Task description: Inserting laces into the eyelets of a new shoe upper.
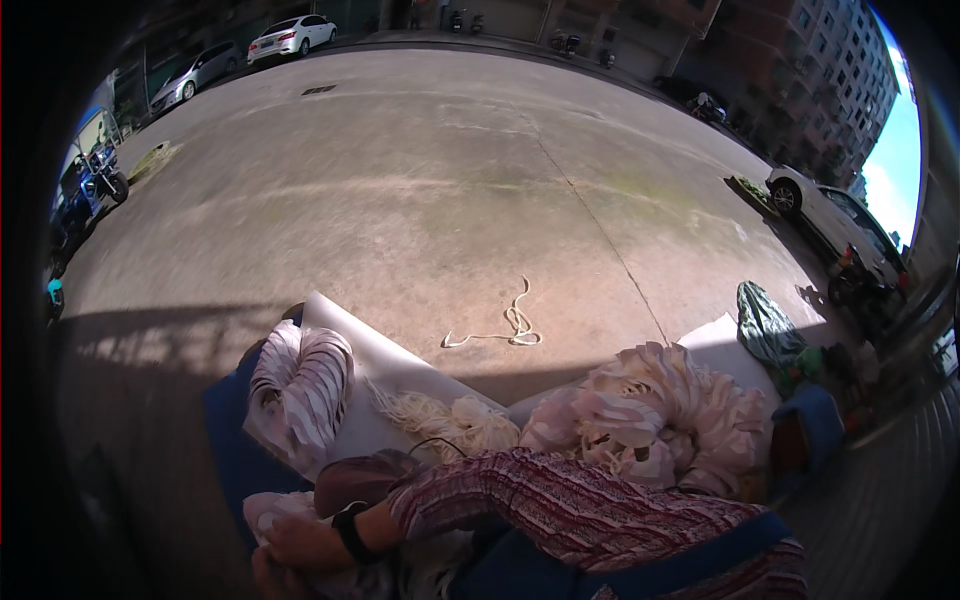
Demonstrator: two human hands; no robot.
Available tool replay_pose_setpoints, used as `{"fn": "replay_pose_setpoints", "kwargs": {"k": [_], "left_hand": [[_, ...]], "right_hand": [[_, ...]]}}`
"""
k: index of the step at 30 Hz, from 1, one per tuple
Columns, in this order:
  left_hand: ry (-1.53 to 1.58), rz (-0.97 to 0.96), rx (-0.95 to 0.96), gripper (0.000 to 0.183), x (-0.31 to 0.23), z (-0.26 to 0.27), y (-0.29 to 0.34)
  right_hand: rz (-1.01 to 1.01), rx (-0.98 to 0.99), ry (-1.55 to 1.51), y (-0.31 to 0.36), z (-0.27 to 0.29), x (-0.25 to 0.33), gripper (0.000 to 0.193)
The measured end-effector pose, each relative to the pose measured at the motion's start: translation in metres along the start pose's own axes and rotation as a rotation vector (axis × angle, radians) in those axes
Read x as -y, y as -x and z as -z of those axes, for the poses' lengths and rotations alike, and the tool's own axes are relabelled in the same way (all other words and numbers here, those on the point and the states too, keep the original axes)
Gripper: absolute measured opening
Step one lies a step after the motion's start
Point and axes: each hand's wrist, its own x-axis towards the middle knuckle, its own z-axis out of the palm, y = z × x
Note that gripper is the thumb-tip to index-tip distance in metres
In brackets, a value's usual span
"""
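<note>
Reaching across from the right, my right arm in a red-and-white patterned sleeve ends in my right hand (pixel 302 543), with a black band (pixel 354 532) at the wrist. Its fingers are curled at the edge of a pale pink bundle of cloth (pixel 275 508) at the lower left. Just below, my left hand (pixel 272 577) is in shadow and mostly hidden; its fingers cannot be made out. Farther up, a rolled bundle of striped pinkish strips (pixel 300 388) lies on a white sheet (pixel 375 355). Beside my forearm is a rounded mauve-brown thing (pixel 365 482).
A heap of cream strings (pixel 455 415) lies in the middle, and a large ruffled pink bundle (pixel 660 410) to the right. Beyond, a loose white cord (pixel 515 325) rests on the concrete. A dark green plastic bag (pixel 770 325) is at right; parked cars stand farther off.
</note>
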Motion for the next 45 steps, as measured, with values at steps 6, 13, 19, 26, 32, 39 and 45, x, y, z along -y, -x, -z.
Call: {"fn": "replay_pose_setpoints", "kwargs": {"k": [6, 13, 19, 26, 32, 39, 45], "left_hand": [[0.294, 0.199, 0.076, 0.037, 0.032, 0.002, 0.008], [0.393, 0.208, 0.069, 0.026, 0.050, 0.003, 0.015], [0.673, 0.232, 0.092, 0.028, 0.040, 0.002, 0.020], [0.642, 0.225, 0.119, 0.034, 0.047, 0.002, 0.021], [0.453, 0.240, 0.012, 0.024, 0.044, 0.002, 0.010], [0.383, 0.311, -0.005, 0.031, 0.034, 0.005, 0.010], [0.336, 0.364, 0.023, 0.034, 0.043, -0.005, 0.005]], "right_hand": [[0.098, -0.155, 0.118, 0.000, -0.018, -0.005, 0.025], [0.241, -0.179, 0.515, 0.005, -0.011, 0.013, 0.020], [0.111, 0.166, 0.441, -0.006, 0.003, 0.018, 0.020], [0.296, -0.135, 0.562, -0.004, -0.016, 0.003, 0.021], [0.219, -0.032, 0.369, -0.003, -0.026, 0.000, 0.029], [0.285, -0.043, 0.516, -0.002, 0.002, 0.015, 0.025], [0.275, -0.157, 0.330, -0.008, -0.017, -0.003, 0.021]]}}
